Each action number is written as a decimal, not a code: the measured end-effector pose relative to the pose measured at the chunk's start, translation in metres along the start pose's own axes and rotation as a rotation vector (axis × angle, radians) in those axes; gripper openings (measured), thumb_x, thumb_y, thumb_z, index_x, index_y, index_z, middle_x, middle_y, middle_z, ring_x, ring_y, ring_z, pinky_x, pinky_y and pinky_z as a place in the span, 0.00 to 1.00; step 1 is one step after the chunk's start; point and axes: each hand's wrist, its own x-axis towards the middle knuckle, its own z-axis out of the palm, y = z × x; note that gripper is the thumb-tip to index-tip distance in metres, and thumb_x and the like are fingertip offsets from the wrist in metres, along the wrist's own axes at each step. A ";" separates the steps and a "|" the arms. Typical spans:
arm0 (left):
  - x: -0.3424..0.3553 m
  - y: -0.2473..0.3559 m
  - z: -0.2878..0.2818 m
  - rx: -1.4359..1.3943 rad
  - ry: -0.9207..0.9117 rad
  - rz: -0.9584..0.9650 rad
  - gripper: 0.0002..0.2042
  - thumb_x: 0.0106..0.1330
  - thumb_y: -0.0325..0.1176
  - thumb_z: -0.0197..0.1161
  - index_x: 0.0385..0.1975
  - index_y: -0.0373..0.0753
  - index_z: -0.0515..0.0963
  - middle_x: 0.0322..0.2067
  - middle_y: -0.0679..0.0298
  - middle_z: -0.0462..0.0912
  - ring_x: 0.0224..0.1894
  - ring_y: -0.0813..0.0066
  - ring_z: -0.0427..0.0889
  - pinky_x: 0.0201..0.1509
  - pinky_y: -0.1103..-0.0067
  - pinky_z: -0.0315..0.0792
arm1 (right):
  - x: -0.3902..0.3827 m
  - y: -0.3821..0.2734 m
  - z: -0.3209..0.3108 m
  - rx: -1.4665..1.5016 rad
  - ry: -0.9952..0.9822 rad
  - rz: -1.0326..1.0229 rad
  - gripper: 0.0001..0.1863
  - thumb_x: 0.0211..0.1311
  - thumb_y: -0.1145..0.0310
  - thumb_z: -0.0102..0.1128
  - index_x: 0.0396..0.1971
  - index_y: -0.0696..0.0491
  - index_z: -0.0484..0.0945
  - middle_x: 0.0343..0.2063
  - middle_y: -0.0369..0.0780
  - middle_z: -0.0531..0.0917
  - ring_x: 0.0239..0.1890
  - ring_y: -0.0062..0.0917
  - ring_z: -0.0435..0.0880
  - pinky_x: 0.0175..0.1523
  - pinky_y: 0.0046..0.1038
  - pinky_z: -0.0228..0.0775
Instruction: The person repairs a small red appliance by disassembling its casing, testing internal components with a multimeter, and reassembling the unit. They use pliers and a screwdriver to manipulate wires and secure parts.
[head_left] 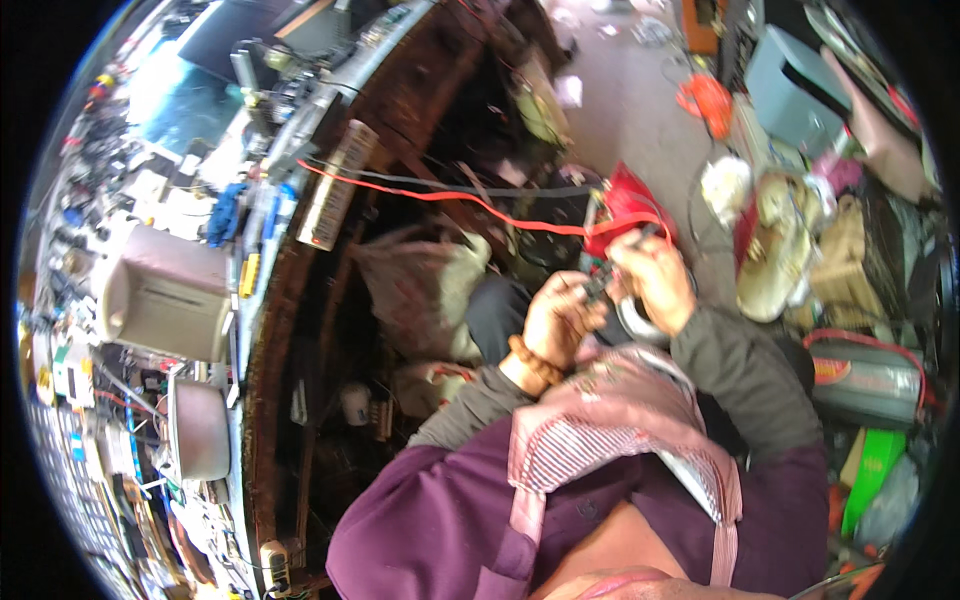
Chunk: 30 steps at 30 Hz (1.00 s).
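My left hand (556, 322), a wooden bead bracelet at its wrist, grips a small dark part (595, 284) between its fingertips. Just right of it and higher, my right hand (657, 278) has its fingers pinched near a red wire (500, 216); exactly what they hold is too small to tell. The red wire and a grey one (440, 181) stretch from the bench edge at the upper left toward my hands. A red bag-like bundle (622, 188) lies just beyond my fingers. A pale ring-shaped thing (635, 320), partly hidden, is below my right hand.
A cluttered workbench (262, 290) curves along my left, holding tools, a grey bin (165, 295) and a metal tray (198, 430). Beneath it are sacks (410, 290). On my right lie a blue-grey container (790, 85), an orange bag (705, 105), cardboard (845, 260) and a grey case (865, 380).
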 end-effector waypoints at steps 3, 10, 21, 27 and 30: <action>0.001 -0.001 -0.003 -0.143 0.003 -0.015 0.11 0.74 0.32 0.61 0.53 0.39 0.75 0.43 0.53 0.85 0.40 0.58 0.88 0.43 0.68 0.85 | -0.005 -0.010 0.008 0.021 0.072 0.029 0.07 0.71 0.65 0.66 0.39 0.53 0.83 0.26 0.34 0.82 0.22 0.21 0.85 0.26 0.24 0.79; 0.001 0.003 -0.006 -0.197 -0.073 -0.062 0.11 0.75 0.31 0.60 0.54 0.39 0.76 0.45 0.52 0.86 0.42 0.58 0.89 0.47 0.68 0.86 | -0.012 -0.016 0.010 -0.063 0.041 0.051 0.09 0.71 0.65 0.66 0.43 0.54 0.83 0.29 0.36 0.85 0.26 0.21 0.87 0.30 0.23 0.81; 0.001 0.002 0.001 -0.211 -0.058 -0.064 0.13 0.76 0.30 0.59 0.55 0.34 0.73 0.43 0.51 0.86 0.40 0.56 0.90 0.43 0.66 0.88 | -0.010 -0.010 0.003 -0.136 0.035 0.030 0.13 0.72 0.62 0.67 0.46 0.56 0.84 0.33 0.36 0.85 0.28 0.22 0.87 0.32 0.24 0.82; -0.002 -0.002 -0.011 -0.159 -0.082 -0.059 0.12 0.75 0.31 0.61 0.55 0.37 0.75 0.45 0.53 0.86 0.42 0.59 0.88 0.47 0.69 0.85 | -0.012 -0.010 0.008 -0.097 0.019 0.056 0.09 0.72 0.65 0.66 0.43 0.54 0.83 0.29 0.35 0.84 0.26 0.21 0.86 0.32 0.24 0.80; -0.004 0.002 0.005 -0.075 0.012 -0.065 0.15 0.71 0.32 0.63 0.54 0.36 0.75 0.43 0.53 0.86 0.38 0.59 0.88 0.43 0.70 0.85 | -0.006 -0.005 0.005 -0.025 0.030 0.034 0.05 0.71 0.68 0.66 0.39 0.54 0.84 0.25 0.35 0.83 0.21 0.21 0.85 0.27 0.23 0.78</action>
